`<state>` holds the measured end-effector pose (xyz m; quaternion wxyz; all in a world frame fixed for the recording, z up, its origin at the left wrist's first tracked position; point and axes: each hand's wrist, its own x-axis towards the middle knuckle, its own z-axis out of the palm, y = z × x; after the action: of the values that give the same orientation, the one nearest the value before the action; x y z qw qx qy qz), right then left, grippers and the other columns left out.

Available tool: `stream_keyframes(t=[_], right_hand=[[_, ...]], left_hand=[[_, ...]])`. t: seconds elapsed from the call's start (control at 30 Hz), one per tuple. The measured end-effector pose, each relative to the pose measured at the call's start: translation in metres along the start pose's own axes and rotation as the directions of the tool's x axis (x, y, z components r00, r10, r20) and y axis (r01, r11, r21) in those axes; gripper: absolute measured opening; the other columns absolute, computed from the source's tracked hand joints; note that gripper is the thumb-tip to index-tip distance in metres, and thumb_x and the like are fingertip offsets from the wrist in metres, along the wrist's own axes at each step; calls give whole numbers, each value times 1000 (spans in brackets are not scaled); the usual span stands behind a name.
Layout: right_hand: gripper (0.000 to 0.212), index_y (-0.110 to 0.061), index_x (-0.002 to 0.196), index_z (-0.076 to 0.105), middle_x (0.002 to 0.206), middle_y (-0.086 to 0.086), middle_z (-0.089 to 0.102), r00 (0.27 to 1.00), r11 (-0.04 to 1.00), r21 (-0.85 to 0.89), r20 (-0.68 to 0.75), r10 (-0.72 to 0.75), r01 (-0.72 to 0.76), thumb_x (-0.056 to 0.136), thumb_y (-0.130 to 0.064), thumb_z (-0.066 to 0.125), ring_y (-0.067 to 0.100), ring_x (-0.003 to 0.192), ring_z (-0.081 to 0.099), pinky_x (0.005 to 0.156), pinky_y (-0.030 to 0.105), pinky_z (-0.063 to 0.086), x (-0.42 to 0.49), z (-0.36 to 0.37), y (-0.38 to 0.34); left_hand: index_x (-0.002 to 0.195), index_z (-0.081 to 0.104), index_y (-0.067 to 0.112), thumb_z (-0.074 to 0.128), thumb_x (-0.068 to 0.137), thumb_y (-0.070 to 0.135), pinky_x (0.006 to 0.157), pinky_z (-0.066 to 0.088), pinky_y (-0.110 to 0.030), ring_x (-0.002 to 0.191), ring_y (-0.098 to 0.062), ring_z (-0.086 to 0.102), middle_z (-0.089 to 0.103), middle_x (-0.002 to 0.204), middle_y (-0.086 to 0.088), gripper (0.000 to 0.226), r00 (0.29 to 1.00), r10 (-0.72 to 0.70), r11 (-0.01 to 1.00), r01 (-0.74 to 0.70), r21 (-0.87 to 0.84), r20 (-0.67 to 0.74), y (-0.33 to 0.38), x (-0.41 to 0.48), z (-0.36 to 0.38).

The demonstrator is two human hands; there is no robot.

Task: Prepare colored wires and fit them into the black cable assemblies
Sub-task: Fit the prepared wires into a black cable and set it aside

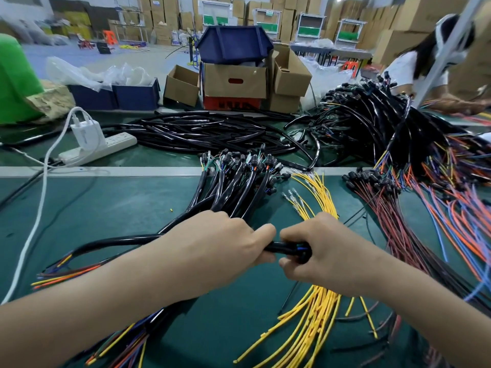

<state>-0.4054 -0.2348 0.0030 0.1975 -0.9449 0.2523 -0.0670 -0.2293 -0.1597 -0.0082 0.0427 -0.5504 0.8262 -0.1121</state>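
Both hands meet near the middle of the green desk [119, 208] and share one black cable [285, 247]. The left hand [220, 243] has its fingers curled round the cable, with the thumb lying along the top. The right hand [326, 251] grips the cable's end just beside it, fingers wrapped under; a little blue and orange shows at that end. From the left hand the cable runs away to the left and finishes in loose coloured wire ends [61, 274].

A bundle of black cable assemblies [239, 176] fans out from under the left hand towards the desk's far edge, their connectors uppermost. Yellow wires [316, 189] lie just right of the bundle and pass beneath the right hand. Further right lie dark red wires [385, 213], then a spread of orange and blue wires [457, 208].

Beyond the edge sit a heap of black tubing [207, 131], a white power strip [106, 147] with a charger [85, 131], and cardboard boxes [235, 81]. Another person [414, 65] works at the far right.
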Motion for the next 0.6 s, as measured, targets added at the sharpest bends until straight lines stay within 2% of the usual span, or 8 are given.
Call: stream_keyframes(t=[0.1,0.17,0.27,0.33,0.4,0.43,0.53,0.6], right_hand=[[31,-15,58,43,55,9,50,999,1000,26,-31,-10,11,80,-20,63,20,49,39,48,29,33,1,2,1],[30,-20,61,43,57,4,52,998,1000,-16,-52,-22,21,81,-25,64,18,51,41,49,27,33,2,2,-1],[30,-28,82,47,73,-10,54,995,971,-235,-67,-69,51,82,-57,45,11,66,51,59,28,41,3,7,-7],[35,-24,87,53,75,-8,59,980,891,-445,-118,-160,92,84,-58,45,18,70,58,60,33,44,5,11,-4],[29,-17,73,58,60,-3,59,942,831,-551,-235,-238,73,78,-43,69,22,55,58,52,34,48,3,8,11],[28,-15,68,59,56,-2,58,922,821,-570,-299,-247,35,77,-39,71,21,51,58,52,35,50,-1,3,23],[34,-12,70,63,62,-1,62,901,788,-612,-376,-216,-67,81,-40,47,25,61,63,67,44,53,-19,-18,59],[32,-11,73,64,67,2,64,907,751,-645,-388,-164,-140,85,-38,52,29,71,65,77,46,48,-29,-25,72]], left_hand=[[77,4,24,19,100,46,50,29,-33,51,-28,34,36,67,3,35,1000,2,999,-1,44,-21,0,2,2],[80,6,25,19,99,49,50,29,-33,54,-29,39,37,68,4,33,999,-16,999,17,36,-31,-1,2,5],[98,36,28,32,97,49,60,40,-34,72,-22,56,56,79,4,22,997,-27,964,8,-266,-68,-9,2,3],[96,59,25,48,94,42,58,40,-20,62,-8,55,62,69,5,20,997,-62,811,17,-585,-56,-20,-2,-2],[90,66,25,53,92,38,52,36,-11,52,0,51,61,59,11,19,987,-160,644,89,-760,-20,-39,-16,-2],[86,66,24,52,91,38,52,39,-14,49,1,49,60,56,11,20,975,-223,586,142,-798,10,-50,-28,1],[65,65,26,55,93,25,59,52,-35,51,-9,54,61,56,4,30,898,-416,461,343,-818,142,-70,-69,19],[64,67,32,56,92,21,62,54,-34,58,-13,61,67,62,2,32,874,-444,409,391,-824,194,-66,-89,28]])
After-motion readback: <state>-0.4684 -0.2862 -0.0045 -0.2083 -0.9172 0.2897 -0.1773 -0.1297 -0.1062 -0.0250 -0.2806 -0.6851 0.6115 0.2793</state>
